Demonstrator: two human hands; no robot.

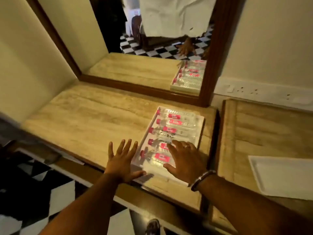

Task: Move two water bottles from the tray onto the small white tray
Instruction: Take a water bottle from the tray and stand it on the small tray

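A white tray [200,122] lies on the marble counter and holds several clear water bottles [171,130] with pink caps and pink labels, lying side by side. My left hand [121,162] hovers open with fingers spread just left of the tray's near corner. Over the two nearest bottles, my right hand [184,161] is spread open and holds nothing; a metal bracelet circles its wrist. The small white tray [279,177] sits at the right edge on a separate marble surface, with nothing on the part I can see.
A wood-framed mirror [211,82] stands behind the counter and reflects the tray and a hand. A dark gap [218,133] splits the two marble tops. A wall socket strip [254,92] runs at the right. Checkered floor [42,192] lies below.
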